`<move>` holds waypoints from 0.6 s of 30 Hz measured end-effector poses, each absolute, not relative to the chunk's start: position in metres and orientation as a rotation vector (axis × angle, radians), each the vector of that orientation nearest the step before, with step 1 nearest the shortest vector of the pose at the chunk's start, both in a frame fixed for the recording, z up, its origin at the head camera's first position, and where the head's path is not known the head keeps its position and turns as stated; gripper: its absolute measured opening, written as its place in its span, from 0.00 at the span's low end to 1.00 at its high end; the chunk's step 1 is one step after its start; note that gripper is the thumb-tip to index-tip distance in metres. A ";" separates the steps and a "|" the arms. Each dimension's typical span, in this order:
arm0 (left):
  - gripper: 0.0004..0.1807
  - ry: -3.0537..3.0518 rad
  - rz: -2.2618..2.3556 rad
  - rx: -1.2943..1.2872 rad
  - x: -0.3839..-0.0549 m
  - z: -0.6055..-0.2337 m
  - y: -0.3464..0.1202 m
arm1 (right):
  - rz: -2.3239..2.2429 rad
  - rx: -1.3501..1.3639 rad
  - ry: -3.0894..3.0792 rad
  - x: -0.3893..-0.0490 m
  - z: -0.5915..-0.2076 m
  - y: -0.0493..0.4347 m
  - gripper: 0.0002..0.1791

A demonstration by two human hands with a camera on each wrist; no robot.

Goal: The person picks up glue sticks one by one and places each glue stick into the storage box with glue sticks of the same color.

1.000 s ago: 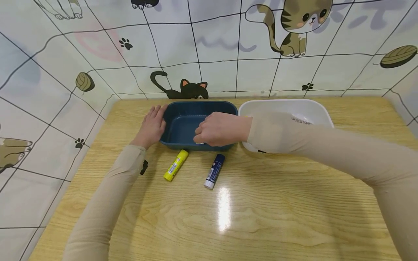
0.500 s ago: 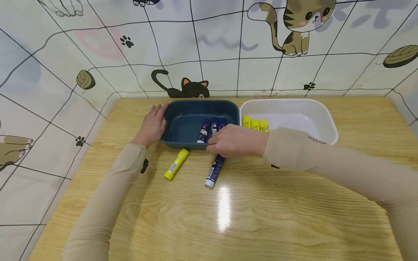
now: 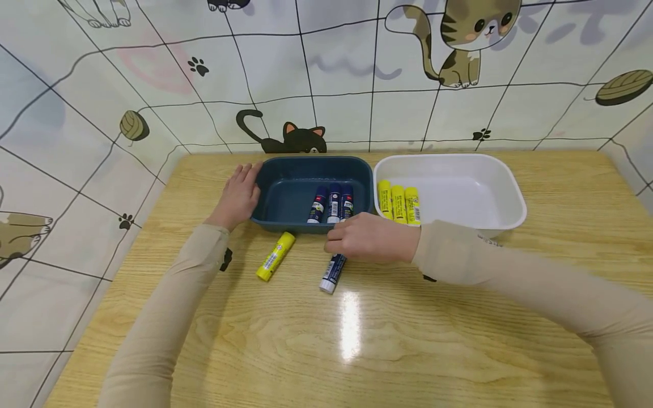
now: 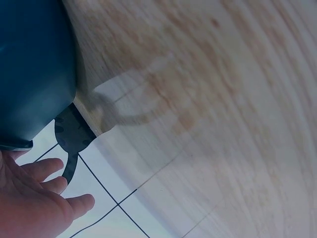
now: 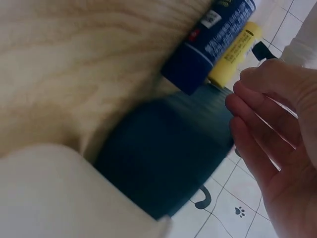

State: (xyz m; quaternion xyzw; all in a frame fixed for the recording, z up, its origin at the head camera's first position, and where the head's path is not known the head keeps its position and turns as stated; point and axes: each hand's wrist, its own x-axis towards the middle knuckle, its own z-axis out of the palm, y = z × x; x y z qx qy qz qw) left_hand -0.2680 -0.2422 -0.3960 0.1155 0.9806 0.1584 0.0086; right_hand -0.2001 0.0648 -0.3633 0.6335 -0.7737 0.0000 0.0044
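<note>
My left hand (image 3: pixel 236 198) rests on the left end of the dark blue bin (image 3: pixel 285 195), its fingers extended along the side. Over the cap end of a dark blue glue stick (image 3: pixel 333 276) hovers my right hand (image 3: pixel 374 238), in front of the bin's right corner. In the right wrist view, the thumb and loosely bent fingers (image 5: pixel 252 148) hold nothing, and the blue glue stick (image 5: pixel 208 47) lies apart from them. Three blue glue sticks (image 3: pixel 334 204) lie side by side in the blue bin. A yellow glue stick (image 3: pixel 275 256) lies on the table before it.
A white bin (image 3: pixel 469 195) stands against the blue bin's right side, with three yellow glue sticks (image 3: pixel 399 205) along its left end. Behind both bins rises a wall with cat drawings (image 3: pixel 336 73). The wooden table (image 3: pixel 408 334) extends toward me.
My right hand has come out of the blue bin, moving right and toward me, to the glue stick on the table. Three blue sticks now show in the bin. My left hand stays put.
</note>
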 end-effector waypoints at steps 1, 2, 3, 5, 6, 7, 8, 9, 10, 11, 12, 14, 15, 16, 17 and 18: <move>0.29 3.061 0.495 0.359 -0.268 -0.396 -0.242 | 0.012 1.984 -2.434 -0.200 -0.366 0.065 0.13; 0.29 3.063 0.493 0.359 -0.268 -0.396 -0.242 | 0.020 1.983 -2.436 -0.199 -0.368 0.064 0.14; 0.29 3.064 0.492 0.359 -0.268 -0.396 -0.242 | 0.027 1.982 -2.446 -0.199 -0.371 0.064 0.15; 0.29 3.069 0.492 0.362 -0.269 -0.396 -0.242 | 0.033 1.983 -2.444 -0.199 -0.376 0.064 0.16; 0.29 3.072 0.492 0.364 -0.269 -0.396 -0.242 | 0.033 1.984 -2.442 -0.198 -0.378 0.064 0.17; 0.29 3.074 0.491 0.365 -0.269 -0.396 -0.241 | 0.030 1.985 -2.438 -0.198 -0.380 0.063 0.18; 0.29 3.077 0.488 0.367 -0.269 -0.396 -0.241 | 0.025 1.988 -2.423 -0.197 -0.383 0.063 0.18; 0.29 3.079 0.489 0.368 -0.269 -0.396 -0.241 | 0.018 1.992 -2.413 -0.197 -0.385 0.063 0.18; 0.29 3.080 0.489 0.369 -0.269 -0.396 -0.241 | 0.014 1.997 -2.404 -0.196 -0.387 0.062 0.18; 0.29 3.081 0.489 0.372 -0.269 -0.396 -0.241 | 0.011 2.002 -2.402 -0.196 -0.389 0.061 0.19; 0.29 3.082 0.487 0.373 -0.269 -0.396 -0.241 | 0.005 2.008 -2.405 -0.195 -0.391 0.060 0.19; 0.29 3.078 0.489 0.374 -0.268 -0.396 -0.241 | -0.002 2.023 -2.413 -0.194 -0.394 0.059 0.20; 0.29 3.076 0.491 0.375 -0.268 -0.396 -0.241 | -0.003 2.031 -2.424 -0.194 -0.395 0.058 0.20; 0.29 3.075 0.492 0.377 -0.268 -0.396 -0.241 | -0.004 2.040 -2.432 -0.194 -0.396 0.057 0.21; 0.29 3.076 0.489 0.381 -0.268 -0.396 -0.241 | -0.005 2.049 -2.437 -0.193 -0.396 0.056 0.21; 0.29 3.075 0.488 0.384 -0.268 -0.396 -0.241 | -0.007 2.059 -2.439 -0.193 -0.397 0.056 0.20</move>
